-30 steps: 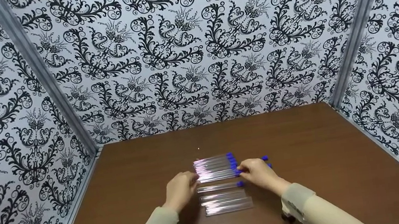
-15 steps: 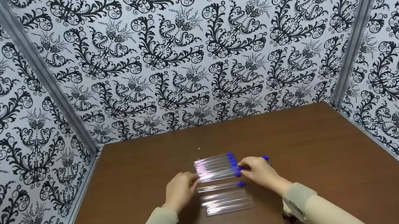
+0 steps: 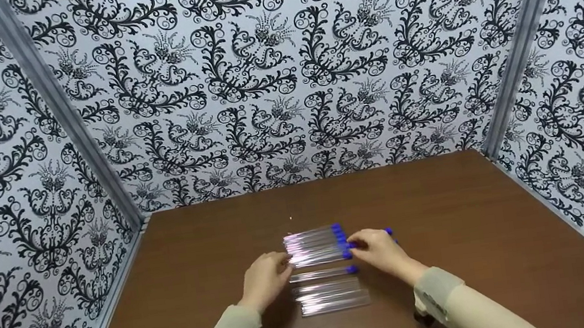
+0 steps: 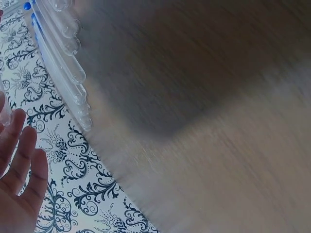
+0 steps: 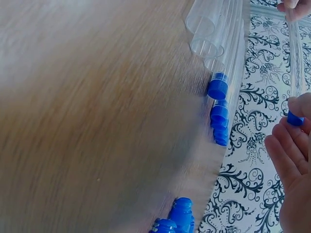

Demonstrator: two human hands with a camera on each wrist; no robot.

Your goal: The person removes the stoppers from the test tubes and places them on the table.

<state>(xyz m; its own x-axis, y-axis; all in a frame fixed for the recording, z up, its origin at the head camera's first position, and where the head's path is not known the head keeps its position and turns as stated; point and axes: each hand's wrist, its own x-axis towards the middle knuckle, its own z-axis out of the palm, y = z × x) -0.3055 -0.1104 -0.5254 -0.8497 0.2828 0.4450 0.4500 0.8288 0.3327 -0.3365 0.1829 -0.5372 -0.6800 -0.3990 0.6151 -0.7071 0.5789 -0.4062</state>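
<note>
- Test tube (image 5: 295,63), clear: being held raised and roughly level, overlapping the row of capped test tubes (image 3: 309,237) in the head view.
- Left hand (image 3: 265,280): pinching that tube's far end, left of the row.
- Right hand (image 3: 384,253): gripping the blue cap (image 5: 295,119) at the tube's other end between thumb and fingers, right of the row; how firmly the cap is sitting, cannot tell.
- Single capped tube (image 3: 318,275): lying just on the person's side of the row.
- Uncapped tubes (image 3: 334,302): lying beyond that one, farther on the person's side of the row.
- Loose blue caps (image 5: 181,213): standing right of the row.
- Brown table (image 3: 196,248): extending beneath the row.
</note>
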